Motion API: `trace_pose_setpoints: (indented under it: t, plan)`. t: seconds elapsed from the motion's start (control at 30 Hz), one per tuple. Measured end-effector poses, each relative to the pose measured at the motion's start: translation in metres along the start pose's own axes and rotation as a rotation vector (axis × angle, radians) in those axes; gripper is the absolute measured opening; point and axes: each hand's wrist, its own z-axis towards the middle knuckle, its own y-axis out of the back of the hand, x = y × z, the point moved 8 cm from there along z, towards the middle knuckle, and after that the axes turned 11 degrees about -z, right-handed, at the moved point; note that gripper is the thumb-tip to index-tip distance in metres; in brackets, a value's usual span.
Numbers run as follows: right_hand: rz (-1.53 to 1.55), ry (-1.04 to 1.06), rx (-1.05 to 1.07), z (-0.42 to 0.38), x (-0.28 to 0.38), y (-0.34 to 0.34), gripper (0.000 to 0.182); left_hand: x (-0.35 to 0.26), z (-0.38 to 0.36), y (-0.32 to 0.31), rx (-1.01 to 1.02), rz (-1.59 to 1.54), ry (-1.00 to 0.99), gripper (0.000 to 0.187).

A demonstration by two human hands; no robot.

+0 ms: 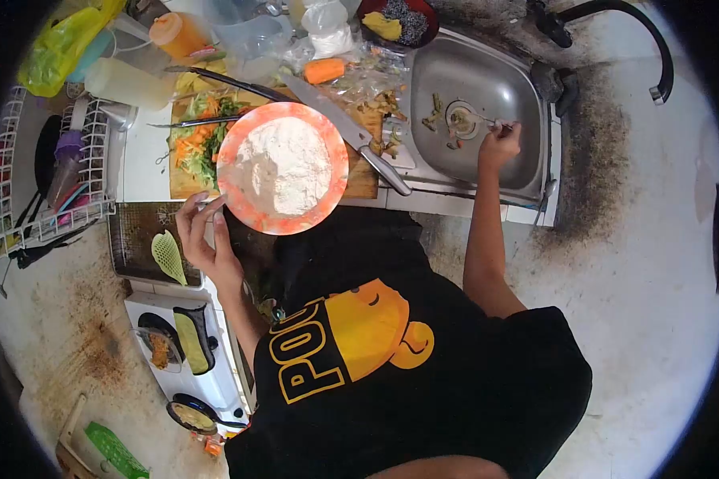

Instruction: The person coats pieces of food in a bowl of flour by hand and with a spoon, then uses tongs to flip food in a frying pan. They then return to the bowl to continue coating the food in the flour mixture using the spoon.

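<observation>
step: utensil (491,121), apparently being cleared, is gripped by right hand (500,147) over sink (443,72) | left hand (208,241): fingers spread at rim, hold cannot be told | powder-filled plate (340,152): over cutting board's (185,188) near edge | next: level support seems needed

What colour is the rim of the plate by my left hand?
The plate's rim is mottled orange-red; it shows best in the head view.

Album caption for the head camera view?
Left hand beside a dish of pale powder, right hand holding a utensil over the sink.
</observation>
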Motion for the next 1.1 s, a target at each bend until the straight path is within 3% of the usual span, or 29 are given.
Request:
trace_pose_setpoints:
  t: [0.13, 0.27, 0.4, 0.47, 0.57, 0.7, 0.77, 0.87, 1.1]
  plan:
    - [-0.105, 0.013, 0.003, 0.004, 0.004, 0.007, 0.014, 0.001, -0.002, 0.002, -0.016, -0.009, 0.025, 0.02]
    - [0.434, -0.169, -0.162, 0.015, 0.01, 0.02, 0.012, -0.005, -0.001, -0.005, -0.011, 0.027, 0.034, 0.018]
    - [0.754, -0.213, 0.028, 0.002, 0.104, 0.031, 0.016, -0.006, 0.0, -0.013, 0.036, 0.082, 0.071, 0.021]
    - [1.023, -0.231, 0.261, -0.03, 0.177, 0.032, 0.02, -0.009, 0.002, -0.018, 0.044, 0.117, 0.092, 0.021]
    - [1.012, -0.062, 0.433, -0.074, 0.243, 0.034, 0.018, -0.011, 0.001, -0.026, 0.069, 0.104, 0.091, 0.02]
    - [0.908, 0.055, 0.54, -0.114, 0.264, 0.021, 0.016, -0.007, -0.005, -0.018, 0.035, 0.078, 0.089, 0.018]
    - [0.716, 0.26, 0.528, -0.123, 0.275, 0.02, 0.015, -0.004, -0.011, -0.009, 0.016, 0.166, 0.101, 0.02]
    - [0.708, 0.258, 0.56, -0.129, 0.278, 0.015, 0.015, -0.012, -0.012, -0.007, 0.091, 0.437, 0.06, 0.023]
    - [0.635, 0.299, 0.549, -0.133, 0.288, 0.02, 0.014, -0.016, -0.011, -0.023, 0.161, 0.536, 0.045, 0.028]
